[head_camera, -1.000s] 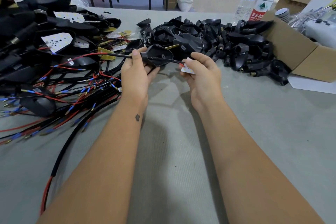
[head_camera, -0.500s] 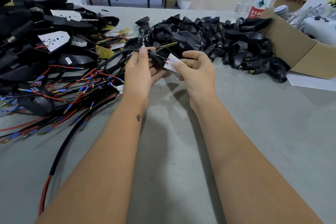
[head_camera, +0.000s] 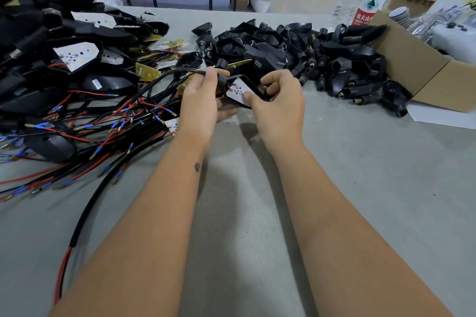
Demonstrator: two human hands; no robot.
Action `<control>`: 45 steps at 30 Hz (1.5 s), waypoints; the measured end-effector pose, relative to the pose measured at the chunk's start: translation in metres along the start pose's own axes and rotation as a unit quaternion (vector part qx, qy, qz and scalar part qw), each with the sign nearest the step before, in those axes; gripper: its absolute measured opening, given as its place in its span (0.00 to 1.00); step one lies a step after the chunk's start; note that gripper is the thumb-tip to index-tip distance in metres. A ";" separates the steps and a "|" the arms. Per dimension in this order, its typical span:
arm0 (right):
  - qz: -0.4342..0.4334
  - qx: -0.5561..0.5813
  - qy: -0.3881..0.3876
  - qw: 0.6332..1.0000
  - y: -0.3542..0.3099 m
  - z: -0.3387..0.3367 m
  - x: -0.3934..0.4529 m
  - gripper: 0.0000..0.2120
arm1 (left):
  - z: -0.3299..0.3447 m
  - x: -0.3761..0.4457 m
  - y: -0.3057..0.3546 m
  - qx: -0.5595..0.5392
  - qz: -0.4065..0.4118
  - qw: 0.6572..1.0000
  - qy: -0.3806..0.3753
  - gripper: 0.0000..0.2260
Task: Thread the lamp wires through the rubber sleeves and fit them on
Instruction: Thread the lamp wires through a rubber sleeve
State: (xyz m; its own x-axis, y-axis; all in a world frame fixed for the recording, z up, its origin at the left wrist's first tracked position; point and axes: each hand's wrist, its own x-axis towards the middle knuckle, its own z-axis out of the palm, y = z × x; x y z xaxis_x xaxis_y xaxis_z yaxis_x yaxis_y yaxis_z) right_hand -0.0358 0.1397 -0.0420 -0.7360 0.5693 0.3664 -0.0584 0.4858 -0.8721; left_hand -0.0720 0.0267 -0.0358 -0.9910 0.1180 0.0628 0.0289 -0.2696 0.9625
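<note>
1. A second ago the wire ran taut between the two hands with the white board outside the black sleeve; now the board (head_camera: 239, 90) lies inside the sleeve's (head_camera: 253, 96) open mouth, face up, held just above the surface (head_camera: 360, 175).
2. The left hand (head_camera: 203, 100) has drawn closer to the right; its fingers curl round the sleeve's narrow neck where the black wire (head_camera: 159, 78) comes out, the palm cupping the sleeve from below.
3. The right hand (head_camera: 279, 103) grips the sleeve's far edge, its thumb pressing on the board's corner.
4. The wire curves away left toward the heap of finished lamps (head_camera: 77, 59) and loose leads.
5. My reading: threading is done for this piece, and only seating the board remains.
6. A pile of unused sleeves (head_camera: 296, 51) waits behind the hands, beside a cardboard box (head_camera: 422, 69).
</note>
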 end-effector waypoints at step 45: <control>0.054 0.067 -0.190 0.978 -0.007 -0.023 0.002 0.12 | -0.007 0.015 0.004 -0.084 -0.011 0.992 0.089 0.13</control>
State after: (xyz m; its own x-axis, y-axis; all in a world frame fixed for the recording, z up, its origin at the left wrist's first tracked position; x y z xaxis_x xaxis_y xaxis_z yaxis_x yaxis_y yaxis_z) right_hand -0.0213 0.1534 -0.0279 -0.9390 0.3122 0.1441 -0.0349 0.3302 -0.9433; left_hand -0.0879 0.0201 -0.0327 -0.9990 -0.0403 -0.0190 0.0000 -0.4263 0.9046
